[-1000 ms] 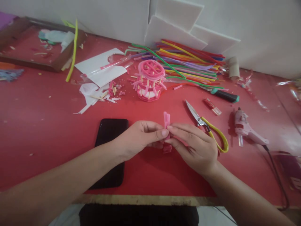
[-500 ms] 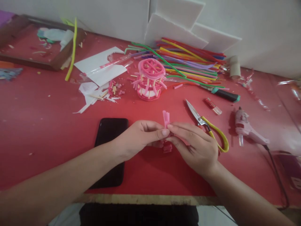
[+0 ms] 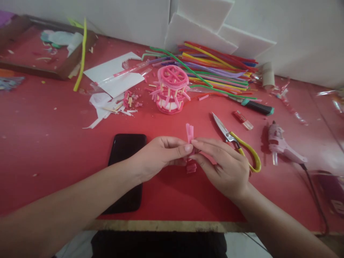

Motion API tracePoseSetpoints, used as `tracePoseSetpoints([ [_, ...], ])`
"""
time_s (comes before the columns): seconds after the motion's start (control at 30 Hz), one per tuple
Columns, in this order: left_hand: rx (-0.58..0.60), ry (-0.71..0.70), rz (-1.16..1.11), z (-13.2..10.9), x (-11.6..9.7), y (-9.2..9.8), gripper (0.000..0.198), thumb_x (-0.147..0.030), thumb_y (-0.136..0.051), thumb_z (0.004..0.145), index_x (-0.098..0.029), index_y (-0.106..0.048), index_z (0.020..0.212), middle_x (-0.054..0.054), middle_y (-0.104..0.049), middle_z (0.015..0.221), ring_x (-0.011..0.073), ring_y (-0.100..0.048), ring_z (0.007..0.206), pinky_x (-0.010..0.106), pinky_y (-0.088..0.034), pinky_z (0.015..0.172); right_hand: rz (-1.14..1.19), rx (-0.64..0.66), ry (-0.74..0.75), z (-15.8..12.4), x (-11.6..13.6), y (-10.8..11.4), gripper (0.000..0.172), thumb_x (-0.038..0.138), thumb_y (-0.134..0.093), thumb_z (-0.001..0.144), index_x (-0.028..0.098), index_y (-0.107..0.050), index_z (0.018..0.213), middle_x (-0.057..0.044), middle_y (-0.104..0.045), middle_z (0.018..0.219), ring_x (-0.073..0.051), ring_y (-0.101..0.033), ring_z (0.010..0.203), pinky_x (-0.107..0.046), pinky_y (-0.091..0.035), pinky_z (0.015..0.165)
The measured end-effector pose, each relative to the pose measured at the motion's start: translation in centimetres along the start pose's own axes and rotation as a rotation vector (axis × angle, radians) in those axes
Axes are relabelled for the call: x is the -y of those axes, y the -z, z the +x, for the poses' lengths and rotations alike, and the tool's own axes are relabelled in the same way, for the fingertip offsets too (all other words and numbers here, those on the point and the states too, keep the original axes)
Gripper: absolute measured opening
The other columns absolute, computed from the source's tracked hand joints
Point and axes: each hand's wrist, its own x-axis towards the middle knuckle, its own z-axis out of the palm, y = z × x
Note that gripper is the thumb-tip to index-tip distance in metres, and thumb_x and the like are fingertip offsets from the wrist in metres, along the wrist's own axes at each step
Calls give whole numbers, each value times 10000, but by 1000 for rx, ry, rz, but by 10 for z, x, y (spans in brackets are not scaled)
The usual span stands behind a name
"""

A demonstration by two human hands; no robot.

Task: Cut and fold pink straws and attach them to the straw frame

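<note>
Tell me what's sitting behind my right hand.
Just beyond your right hand lie scissors: the metal blades and a yellow handle show. Your hand covers part of the handles, and anything else directly behind it can't be seen.

Scissors point(image 3: 230, 136) are crowding the right hand point(image 3: 225, 165); phone point(image 3: 129, 145) is lying under left forearm point(image 3: 107, 188); table point(image 3: 161, 125) is leaving a lane ahead up to pink model point(image 3: 174, 86).
</note>
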Motion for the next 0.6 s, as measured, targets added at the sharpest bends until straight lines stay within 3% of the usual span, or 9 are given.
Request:
tracePoseSetpoints([
  [0.27,58,25,-38,-2,-2,-1,236,-340,-873,675,-151,-739,720,-11,-702,672,115,-707,677,234,-578,683,-18,-25,24,-5,2,-3,299,77,-658,876,195,-687,1149,-49,-766,1061,-171,-736,952,-269,-617,891],
  [0.47,20,-28,-54,-1,0,-1,265,-338,-897,631,-142,-742,716,-15,-709,680,86,-689,649,199,-578,669,24,1,24,-1,1,-1,297,94,-666,877,206,-702,1150,-44,-768,1063,-169,-739,944,-268,-619,884],
  [0.6,77,5,-69,-1,-1,0,234,-322,-896,635,-151,-744,686,-17,-721,669,89,-699,644,196,-576,666,79,8,10,-1,0,1,296,100,-686,866,208,-720,1139,-39,-772,1043,-155,-741,920,-236,-615,863],
])
